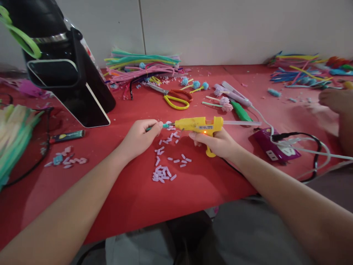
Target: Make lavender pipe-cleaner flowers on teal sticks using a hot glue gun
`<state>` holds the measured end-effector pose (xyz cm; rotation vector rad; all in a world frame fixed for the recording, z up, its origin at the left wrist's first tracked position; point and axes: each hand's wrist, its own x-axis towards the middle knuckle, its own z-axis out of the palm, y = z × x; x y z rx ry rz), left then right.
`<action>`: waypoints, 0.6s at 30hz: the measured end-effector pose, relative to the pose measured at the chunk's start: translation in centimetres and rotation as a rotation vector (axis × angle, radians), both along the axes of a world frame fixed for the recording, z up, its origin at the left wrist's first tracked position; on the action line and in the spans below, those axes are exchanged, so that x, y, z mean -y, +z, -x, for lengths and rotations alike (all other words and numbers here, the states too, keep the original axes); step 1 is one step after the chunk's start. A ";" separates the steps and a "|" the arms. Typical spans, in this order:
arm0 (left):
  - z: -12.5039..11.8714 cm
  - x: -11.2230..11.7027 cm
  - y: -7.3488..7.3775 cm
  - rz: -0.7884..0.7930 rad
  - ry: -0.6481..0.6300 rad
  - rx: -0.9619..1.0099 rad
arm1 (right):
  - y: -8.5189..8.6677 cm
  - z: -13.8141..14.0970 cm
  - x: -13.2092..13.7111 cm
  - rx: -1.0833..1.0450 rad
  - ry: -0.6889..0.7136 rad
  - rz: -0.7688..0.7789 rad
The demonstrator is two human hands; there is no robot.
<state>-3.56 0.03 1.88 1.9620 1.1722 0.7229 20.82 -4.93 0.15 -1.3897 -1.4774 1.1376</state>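
My right hand (pixel 217 141) is wrapped round the handle of a yellow hot glue gun (pixel 200 125), which lies level with its nozzle pointing left and a small red light lit on its side. My left hand (pixel 142 134) pinches a thin green pipe cleaner stem (pixel 164 126), whose tip meets the gun's nozzle. Below both hands, several short pale lilac pipe cleaner pieces (pixel 165 165) lie scattered on the red table (pixel 193 187).
Yellow-handled scissors (pixel 176 98), small finished pompom flowers (pixel 220 101) and a pile of pipe cleaners (pixel 140 66) lie behind. A purple power strip (pixel 273 149) with cables sits right. A black stand (pixel 82 95) stands at left. Another person's hand (pixel 335 101) rests at far right.
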 end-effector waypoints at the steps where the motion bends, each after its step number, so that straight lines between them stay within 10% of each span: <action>1: 0.0 0.0 0.0 0.005 0.000 0.001 | 0.0 0.1 0.0 -0.004 -0.001 -0.004; 18: -0.1 0.2 0.2 0.043 0.007 0.036 | -0.2 0.0 0.0 0.037 0.045 -0.026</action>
